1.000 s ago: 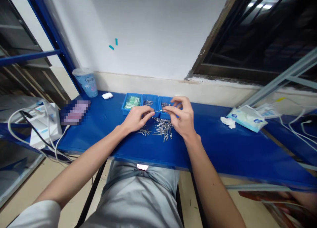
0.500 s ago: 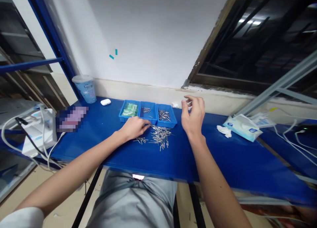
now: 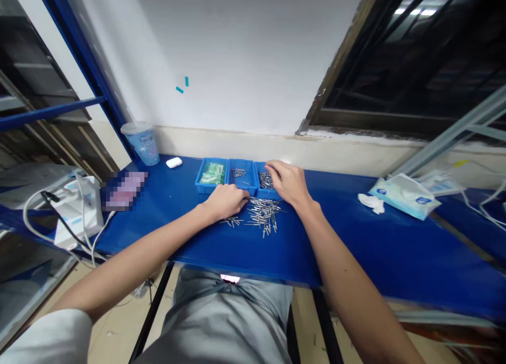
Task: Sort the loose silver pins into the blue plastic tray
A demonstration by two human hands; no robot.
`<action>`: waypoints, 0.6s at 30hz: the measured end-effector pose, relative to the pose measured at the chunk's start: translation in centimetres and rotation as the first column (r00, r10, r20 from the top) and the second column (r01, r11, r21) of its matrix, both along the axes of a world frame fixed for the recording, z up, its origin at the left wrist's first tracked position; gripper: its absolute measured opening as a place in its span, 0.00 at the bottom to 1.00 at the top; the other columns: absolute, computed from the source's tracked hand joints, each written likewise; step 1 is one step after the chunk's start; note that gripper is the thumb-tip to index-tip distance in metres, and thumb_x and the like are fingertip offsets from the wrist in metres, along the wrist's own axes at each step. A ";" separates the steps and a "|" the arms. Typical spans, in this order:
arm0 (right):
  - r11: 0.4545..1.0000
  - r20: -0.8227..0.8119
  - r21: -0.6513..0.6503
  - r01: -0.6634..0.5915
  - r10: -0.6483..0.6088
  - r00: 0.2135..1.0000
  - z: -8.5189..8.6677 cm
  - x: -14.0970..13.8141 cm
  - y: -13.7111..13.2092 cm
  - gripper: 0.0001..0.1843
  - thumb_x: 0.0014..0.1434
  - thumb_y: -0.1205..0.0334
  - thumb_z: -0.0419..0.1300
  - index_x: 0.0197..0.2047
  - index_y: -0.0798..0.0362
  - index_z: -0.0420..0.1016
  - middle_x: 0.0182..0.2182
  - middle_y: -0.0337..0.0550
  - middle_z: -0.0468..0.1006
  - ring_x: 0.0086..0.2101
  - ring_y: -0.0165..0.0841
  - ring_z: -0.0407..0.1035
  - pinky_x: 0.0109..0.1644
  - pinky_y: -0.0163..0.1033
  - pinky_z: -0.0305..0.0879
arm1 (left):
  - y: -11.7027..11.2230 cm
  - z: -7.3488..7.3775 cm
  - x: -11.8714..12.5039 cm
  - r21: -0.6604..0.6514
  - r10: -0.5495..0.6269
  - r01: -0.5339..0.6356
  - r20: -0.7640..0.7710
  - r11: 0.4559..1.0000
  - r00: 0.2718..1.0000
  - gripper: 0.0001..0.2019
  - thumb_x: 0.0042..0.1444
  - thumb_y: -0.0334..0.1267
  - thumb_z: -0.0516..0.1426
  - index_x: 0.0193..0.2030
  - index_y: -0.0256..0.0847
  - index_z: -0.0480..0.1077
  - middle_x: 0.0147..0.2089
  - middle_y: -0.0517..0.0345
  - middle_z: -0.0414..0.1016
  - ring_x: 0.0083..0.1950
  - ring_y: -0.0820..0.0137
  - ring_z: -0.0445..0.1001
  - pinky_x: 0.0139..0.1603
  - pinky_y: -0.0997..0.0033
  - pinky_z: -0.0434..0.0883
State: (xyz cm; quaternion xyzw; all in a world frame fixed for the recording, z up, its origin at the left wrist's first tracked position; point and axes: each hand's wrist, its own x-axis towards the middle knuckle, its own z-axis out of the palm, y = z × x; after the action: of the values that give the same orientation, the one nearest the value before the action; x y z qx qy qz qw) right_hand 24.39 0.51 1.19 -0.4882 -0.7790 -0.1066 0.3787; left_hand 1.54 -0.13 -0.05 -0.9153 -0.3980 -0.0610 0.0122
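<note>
My left hand (image 3: 230, 201) rests low over the blue tabletop with its fingers curled together, at the left edge of a loose pile of silvery metal pop rivets (image 3: 264, 213). Its fingertips are too small and partly hidden to show what they hold. A smaller group of rivets (image 3: 232, 221) lies just below that hand. Above the right blue bin (image 3: 269, 194), my right hand (image 3: 289, 182) bends inward, thumb and fingers drawn together; anything in them is hidden. More rivets (image 3: 265, 180) fill part of that bin, and the hand covers its right side.
Joined to its left are a middle blue bin (image 3: 242, 183) with a few small metal parts and a left bin (image 3: 204, 189) holding green packets (image 3: 213, 172). A cup (image 3: 143, 145), white case (image 3: 174, 162), power strip (image 3: 81, 211) and tissue pack (image 3: 409, 195) stand around.
My right hand has moved left from beside the bins to over the right bin, and its fingers have drawn together. The left hand stays near the pile. The view has shifted slightly.
</note>
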 end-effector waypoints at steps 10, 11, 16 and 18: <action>0.998 -0.003 -0.011 -0.062 0.062 0.998 -1.0 -0.8 -0.8 0.16 0.74 0.58 0.52 0.48 0.49 0.83 0.43 0.47 0.85 0.42 0.41 0.80 0.46 0.45 0.71 | -0.4 -0.3 0.4 -0.029 0.036 -0.036 -0.011 0.999 0.999 0.15 0.72 0.40 0.51 0.48 0.42 0.80 0.40 0.43 0.83 0.41 0.52 0.83 0.39 0.62 0.71; 0.998 -0.004 -0.005 -0.064 0.064 0.998 -1.0 -0.9 -0.9 0.16 0.75 0.58 0.52 0.47 0.49 0.83 0.42 0.47 0.84 0.42 0.41 0.79 0.46 0.44 0.71 | -0.4 -0.3 0.5 -0.022 0.034 -0.034 -0.018 0.999 0.999 0.16 0.72 0.40 0.50 0.48 0.42 0.80 0.40 0.42 0.83 0.41 0.52 0.83 0.39 0.61 0.71; 0.995 -0.029 0.020 -0.098 0.099 0.995 -0.5 -1.4 -1.6 0.16 0.75 0.58 0.51 0.47 0.50 0.82 0.43 0.47 0.82 0.42 0.39 0.77 0.45 0.43 0.69 | -0.7 -0.2 0.2 0.004 0.006 -0.006 -0.017 1.000 1.000 0.16 0.72 0.38 0.49 0.48 0.39 0.79 0.36 0.43 0.81 0.38 0.53 0.82 0.36 0.63 0.68; 0.993 -0.028 0.020 -0.113 0.113 0.993 -0.4 -1.7 -1.8 0.16 0.75 0.58 0.52 0.47 0.50 0.81 0.42 0.47 0.82 0.40 0.38 0.77 0.44 0.43 0.68 | -0.9 -0.2 -0.2 -0.002 0.015 -0.014 0.043 1.000 0.999 0.14 0.71 0.39 0.51 0.48 0.40 0.78 0.34 0.46 0.80 0.35 0.57 0.80 0.34 0.66 0.65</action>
State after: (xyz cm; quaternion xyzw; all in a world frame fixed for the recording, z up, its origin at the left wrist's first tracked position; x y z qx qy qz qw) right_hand 22.67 -1.32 0.79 -0.4413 -0.7989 -0.0850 0.3997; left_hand 1.30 -0.98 -0.25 -0.9108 -0.4049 -0.0800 0.0032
